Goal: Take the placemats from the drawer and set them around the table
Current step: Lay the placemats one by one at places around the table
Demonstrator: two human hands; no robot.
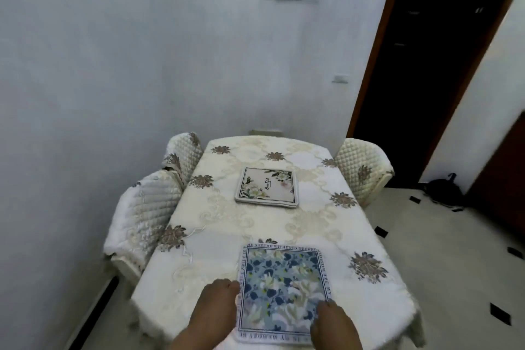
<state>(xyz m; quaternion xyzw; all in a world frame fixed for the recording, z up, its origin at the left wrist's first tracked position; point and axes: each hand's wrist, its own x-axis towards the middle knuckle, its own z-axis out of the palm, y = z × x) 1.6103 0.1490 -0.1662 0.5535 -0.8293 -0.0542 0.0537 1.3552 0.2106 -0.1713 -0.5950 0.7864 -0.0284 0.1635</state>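
One table [255, 224] under a cream flowered cloth, three quilted chairs [147, 216] around it. Two placemats: a white one [267, 187] at table centre, a blue floral one [281, 293] at the near edge. Left hand [216, 307] and right hand [332, 324], fingers curled, press its sides.

Cream cloth covers the table [284, 224], a soft woven tablecloth with a faint sheen and raised brown flower embroidery. The blue floral placemat [282, 290] looks like matt printed fabric, slightly fuzzy at its edge. Farther along, the white placemat [267, 188] reads as padded cloth, smooth-faced. Quilted chair covers [147, 216] show stitched, satiny diamonds. The door frame [375, 71] is brown wood, and the floor [443, 250] pale, glossy tile.
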